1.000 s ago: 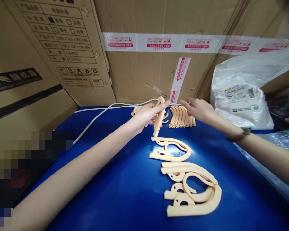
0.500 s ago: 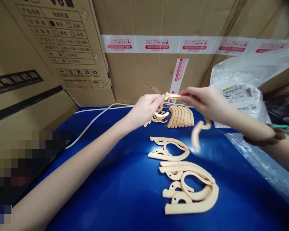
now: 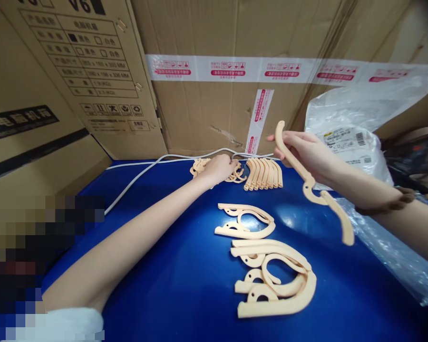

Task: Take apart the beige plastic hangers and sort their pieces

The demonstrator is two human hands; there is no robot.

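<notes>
In my right hand (image 3: 299, 147), the fingers are closed around the upper arm of a beige plastic folding hanger (image 3: 299, 167). The hanger hangs opened out, its lower arm slanting down to the right. At the back of the table my left hand (image 3: 221, 168) lies over a loose pile of curved hanger hooks (image 3: 201, 166). Its fingers curl down into the pile, and the fingertips are hidden. Just right of that hand stands a neat row of hanger arms (image 3: 264, 173). Nearer me lie a folded hanger (image 3: 264, 232) and a group of stacked folded hangers (image 3: 292, 306).
The table (image 3: 164, 294) has a blue surface. Cardboard boxes (image 3: 199, 28) wall off the back and left. A white cable (image 3: 128, 192) runs along the rear edge. On the right are a white plastic bag (image 3: 328, 109) and clear plastic wrap (image 3: 388, 251).
My hands have moved apart. My left hand has gone down to the hook pile; my right hand has turned the hanger so it hangs opened out. The view has shifted slightly.
</notes>
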